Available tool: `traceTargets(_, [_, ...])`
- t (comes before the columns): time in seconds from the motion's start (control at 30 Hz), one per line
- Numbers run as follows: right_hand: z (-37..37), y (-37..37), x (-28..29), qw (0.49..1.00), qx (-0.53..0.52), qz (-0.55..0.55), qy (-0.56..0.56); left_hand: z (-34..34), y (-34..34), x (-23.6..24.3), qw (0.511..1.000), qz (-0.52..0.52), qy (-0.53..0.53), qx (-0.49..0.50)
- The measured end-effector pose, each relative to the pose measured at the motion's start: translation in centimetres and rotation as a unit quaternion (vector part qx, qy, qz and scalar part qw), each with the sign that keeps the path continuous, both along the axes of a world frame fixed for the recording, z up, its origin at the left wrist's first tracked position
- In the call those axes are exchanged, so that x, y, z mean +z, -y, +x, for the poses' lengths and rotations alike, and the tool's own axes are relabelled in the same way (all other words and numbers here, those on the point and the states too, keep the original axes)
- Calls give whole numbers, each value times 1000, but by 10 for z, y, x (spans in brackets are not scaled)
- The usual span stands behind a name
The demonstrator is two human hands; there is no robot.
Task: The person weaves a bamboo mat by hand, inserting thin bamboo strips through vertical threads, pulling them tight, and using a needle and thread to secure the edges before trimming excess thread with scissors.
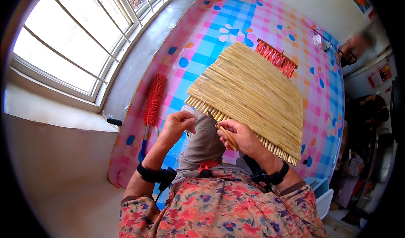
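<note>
The right hand grips tan-handled scissors, their tips at the near edge of a straw-coloured mat. The left hand, fingers curled, hovers just beside. A red duster lies on the checked sheet, near the barred window.

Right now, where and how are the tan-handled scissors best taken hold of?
Probably by the tan handles, from the near right side, where the right grip holds them: they are thick and curved, while the dark, narrow blades point away, toward the straw-coloured mat.

Strong daylight from blown-out window, bowed edges, dim right rim perhaps blurry
</note>
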State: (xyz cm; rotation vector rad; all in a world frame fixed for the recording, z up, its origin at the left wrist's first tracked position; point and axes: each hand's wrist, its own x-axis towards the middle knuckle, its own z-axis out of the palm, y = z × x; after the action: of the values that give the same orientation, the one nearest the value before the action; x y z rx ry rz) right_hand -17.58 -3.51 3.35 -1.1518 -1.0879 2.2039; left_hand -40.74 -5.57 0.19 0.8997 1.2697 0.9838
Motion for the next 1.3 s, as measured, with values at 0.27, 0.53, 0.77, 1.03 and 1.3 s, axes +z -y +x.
traceTargets(0.27, [-24,5,-10,1000,7,-20,14,-4,9,-4,1000,-13,-1,-7])
traceTargets(0.53, [-37,4,-4,997,65,-3,42,-7,10,8,1000,-11,16,24])
traceTargets(0.77, [-49,11,-6,996,73,-7,54,-13,15,11,999,-1,29,42])
traceTargets(1.03, [-63,12,-17,998,52,-13,22,-17,20,0,999,0,21,45])
traceTargets(1.3, [-74,8,-14,997,62,11,43,-21,25,-2,997,-5,39,59])
